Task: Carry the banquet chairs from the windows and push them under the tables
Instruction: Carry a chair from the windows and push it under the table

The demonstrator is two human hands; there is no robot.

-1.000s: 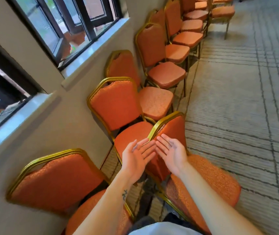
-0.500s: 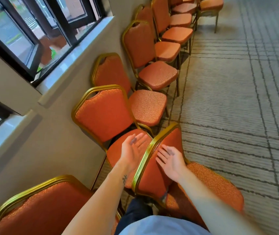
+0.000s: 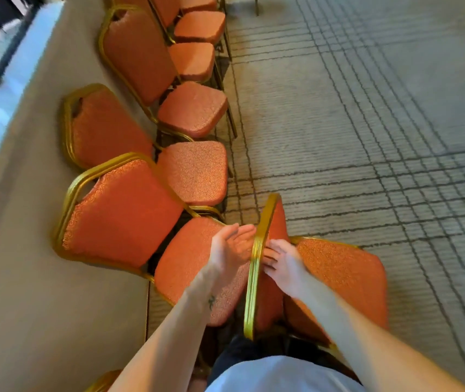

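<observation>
Banquet chair (image 3: 338,278) beside row of chairs (image 3: 194,108), left hand (image 3: 229,247) and right hand (image 3: 285,264) flanking its backrest, fingers (image 3: 242,232) straight, gripping nothing

Line-patterned carpet (image 3: 367,123) under orange banquet chairs (image 3: 194,108)

Orange, gold-framed chairs (image 3: 129,210); beige carpet (image 3: 367,137) with dark grid lines.

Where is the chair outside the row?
The chair is low centre in the head view, right of the wall row; its backrest stands between left hand and right hand.
</observation>
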